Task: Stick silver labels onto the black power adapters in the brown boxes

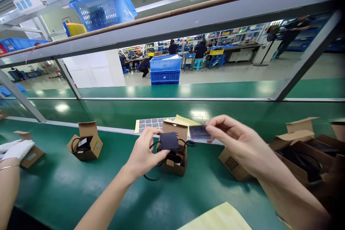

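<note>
My left hand (147, 152) grips a black power adapter (169, 141) between thumb and fingers, its flat face turned up. The adapter is held over an open cardboard box (179, 169) with a black cable hanging about it. In my right hand (234, 140) a dark label (199, 133) is pinched by one edge, slightly blurred, just right of the adapter. Behind the box lies a sheet of labels (148, 125) with a yellowish backing, partly hidden by the box and my left hand.
Open boxes holding black items (299, 158) crowd the right. Another open box (87, 147) with a cable stands left. A co-worker's white-gloved hand (17, 149) touches a box at far left. Yellowish paper (218, 219) lies at the front edge. A blue basket (105, 9) sits on the overhead shelf.
</note>
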Demonstrator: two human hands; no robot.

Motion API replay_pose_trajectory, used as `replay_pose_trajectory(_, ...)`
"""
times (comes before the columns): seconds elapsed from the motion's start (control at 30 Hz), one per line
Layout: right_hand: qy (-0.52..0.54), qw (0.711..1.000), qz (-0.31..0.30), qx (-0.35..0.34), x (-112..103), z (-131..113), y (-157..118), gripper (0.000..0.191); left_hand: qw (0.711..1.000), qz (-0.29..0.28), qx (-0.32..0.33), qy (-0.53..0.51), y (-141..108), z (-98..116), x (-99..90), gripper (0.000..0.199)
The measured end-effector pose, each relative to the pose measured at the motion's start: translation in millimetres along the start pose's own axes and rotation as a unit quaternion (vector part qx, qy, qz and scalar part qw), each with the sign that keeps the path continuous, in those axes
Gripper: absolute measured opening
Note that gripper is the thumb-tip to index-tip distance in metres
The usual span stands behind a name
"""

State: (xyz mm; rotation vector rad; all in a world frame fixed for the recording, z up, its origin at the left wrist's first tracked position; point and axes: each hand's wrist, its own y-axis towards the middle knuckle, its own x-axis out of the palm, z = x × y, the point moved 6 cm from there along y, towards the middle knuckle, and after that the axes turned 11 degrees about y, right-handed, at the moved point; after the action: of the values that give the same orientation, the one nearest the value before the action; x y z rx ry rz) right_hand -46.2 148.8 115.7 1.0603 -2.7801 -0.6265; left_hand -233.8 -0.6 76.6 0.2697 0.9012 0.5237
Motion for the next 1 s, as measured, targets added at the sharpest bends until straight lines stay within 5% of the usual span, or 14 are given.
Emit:
replay_pose_trajectory(0.1, 0.037, 0.995, -0.066, 0.06, 27.6, 8.2, -18.5, 0.03, 1.0, 0.0, 0.011, -0.015, -7.8, 8.9, 10.1, 0.046)
replay_pose_trajectory(0.23, 0.016, 0.997, -0.043, 0.067, 44.8, 18.8, -33.7, 0.032, 0.999, -0.006, 0.013, -0.046, -15.0, 15.9, 19.8, 0.047)
replay_pose_trajectory(0.4, -0.012, 0.999, -0.002, 0.045, 47.2, 25.5, -39.7, 0.034, 0.998, 0.009, 0.02, -0.051, -19.3, 18.6, 24.0, 0.047)
replay_pose_trajectory(1.0, -0.08, 0.997, -0.017, 0.007, 52.4, 23.5, -41.2, 0.023, 0.999, 0.017, 0.028, -0.041, -23.7, 21.0, 26.4, 0.044)
